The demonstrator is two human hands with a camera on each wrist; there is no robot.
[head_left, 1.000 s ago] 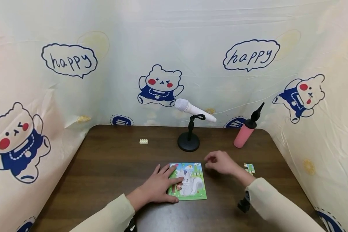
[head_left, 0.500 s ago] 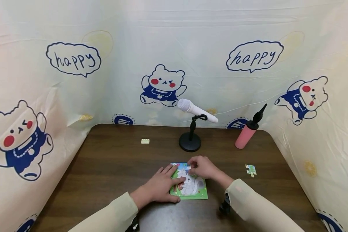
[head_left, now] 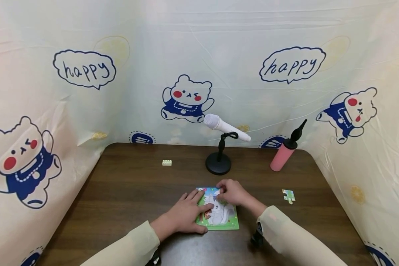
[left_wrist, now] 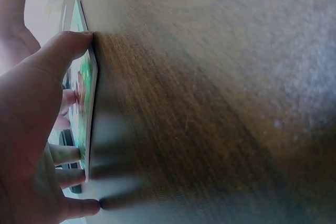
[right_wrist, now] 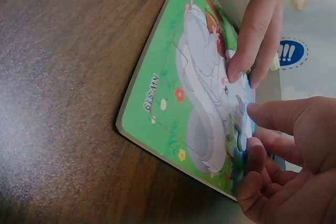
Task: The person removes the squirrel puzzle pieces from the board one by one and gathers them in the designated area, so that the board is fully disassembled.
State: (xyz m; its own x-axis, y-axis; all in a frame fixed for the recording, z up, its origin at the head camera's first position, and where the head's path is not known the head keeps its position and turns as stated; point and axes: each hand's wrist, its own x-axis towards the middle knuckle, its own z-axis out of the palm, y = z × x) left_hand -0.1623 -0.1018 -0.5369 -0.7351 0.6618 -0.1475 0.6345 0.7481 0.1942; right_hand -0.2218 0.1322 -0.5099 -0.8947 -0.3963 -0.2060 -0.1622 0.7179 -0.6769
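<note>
A square jigsaw puzzle with a grey-white squirrel on green lies on the table in the head view. My left hand rests on its left side, fingers spread, the thumb at the near edge. At the far edge of the puzzle is my right hand. In the right wrist view, thumb and curled fingers of that right hand pinch at a puzzle piece in the upper part, with a dark seam beside it. The fingers mostly hide this piece. A loose puzzle piece lies farther right.
A white microphone on a black stand stands behind the puzzle. To the right is a pink hand pump with a black nozzle. One pale toy brick lies far left on the brown table. A printed cloth hangs behind.
From the right of the puzzle, my right hand has moved left onto its upper part, then stayed there. My left hand keeps its place on the puzzle.
</note>
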